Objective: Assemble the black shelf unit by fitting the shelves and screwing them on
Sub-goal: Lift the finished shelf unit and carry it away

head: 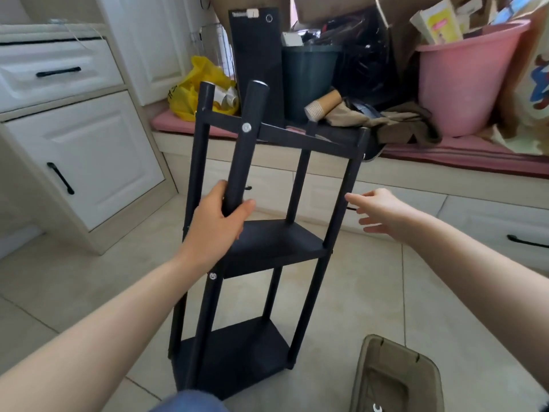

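Now we are clasping the standing unit's (273, 239) near post (243, 162) with our left grip (218, 224). Our right grip (383, 212) is hovering loose and empty just beside the right post (353, 171).

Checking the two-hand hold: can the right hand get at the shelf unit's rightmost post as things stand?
Probably yes. The right hand is open, just short of the rightmost post, with nothing between them; the left hand grips a different post.
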A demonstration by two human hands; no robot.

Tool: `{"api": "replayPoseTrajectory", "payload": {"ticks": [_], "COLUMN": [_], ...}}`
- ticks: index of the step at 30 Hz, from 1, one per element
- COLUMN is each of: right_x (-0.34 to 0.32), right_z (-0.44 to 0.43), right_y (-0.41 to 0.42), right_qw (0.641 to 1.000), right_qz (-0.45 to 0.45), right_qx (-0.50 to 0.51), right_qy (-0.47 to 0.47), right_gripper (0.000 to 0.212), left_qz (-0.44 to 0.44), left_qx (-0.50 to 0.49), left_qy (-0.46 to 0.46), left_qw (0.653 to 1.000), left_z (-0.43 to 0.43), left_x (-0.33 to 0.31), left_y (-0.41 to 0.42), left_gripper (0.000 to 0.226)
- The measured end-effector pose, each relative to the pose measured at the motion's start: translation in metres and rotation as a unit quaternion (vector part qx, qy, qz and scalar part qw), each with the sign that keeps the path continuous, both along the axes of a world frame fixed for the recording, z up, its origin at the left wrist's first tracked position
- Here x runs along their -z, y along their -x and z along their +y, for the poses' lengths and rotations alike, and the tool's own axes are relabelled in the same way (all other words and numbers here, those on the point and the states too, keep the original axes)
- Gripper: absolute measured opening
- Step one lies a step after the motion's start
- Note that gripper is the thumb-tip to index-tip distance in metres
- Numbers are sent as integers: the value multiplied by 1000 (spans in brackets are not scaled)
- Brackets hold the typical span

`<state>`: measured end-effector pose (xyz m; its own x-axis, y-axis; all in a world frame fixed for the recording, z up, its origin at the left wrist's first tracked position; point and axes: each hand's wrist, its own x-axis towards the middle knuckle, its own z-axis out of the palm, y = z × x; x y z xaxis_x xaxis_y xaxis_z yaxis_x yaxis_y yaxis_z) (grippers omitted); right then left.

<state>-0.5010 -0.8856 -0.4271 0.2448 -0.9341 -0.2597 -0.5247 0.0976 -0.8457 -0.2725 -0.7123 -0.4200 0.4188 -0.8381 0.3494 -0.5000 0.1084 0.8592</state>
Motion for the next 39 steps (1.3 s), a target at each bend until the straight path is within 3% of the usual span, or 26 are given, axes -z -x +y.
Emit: {"api": "replayPoseTrajectory", "payload": {"ticks": [4,11,18,26,33,39], "right_x": [21,48,28,-119,-284,-419], "right_z": [-46,-126,-147,-140,-99,-38], "right_y": [-32,-74,-98,-93,-68,-35], "right_qw": [997,960,965,973,969,968], "right_qz": [-62,-266,-245,-211,-206,-211], "right_qx": [17,82,93,54,51,64], "right_qy": [-30,-9,3,75,125,123], "right_gripper": [54,12,9,13,7,11], "left_qz": [18,64,102,160,128,146], "left_qx": [-15,-50,-120,-137,-143,-150], "left_qy": [22,16,-56,-107,-124,-122], "left_qw": [1000,997,986,972,974,970], "left_z": [-31,-94,-123,-115,-88,-56], "left_x": [4,5,-11,-120,-269,-403], "left_y": [-22,-72,-98,-100,-85,-64], "left_gripper": [27,24,36,39,46,30]}}
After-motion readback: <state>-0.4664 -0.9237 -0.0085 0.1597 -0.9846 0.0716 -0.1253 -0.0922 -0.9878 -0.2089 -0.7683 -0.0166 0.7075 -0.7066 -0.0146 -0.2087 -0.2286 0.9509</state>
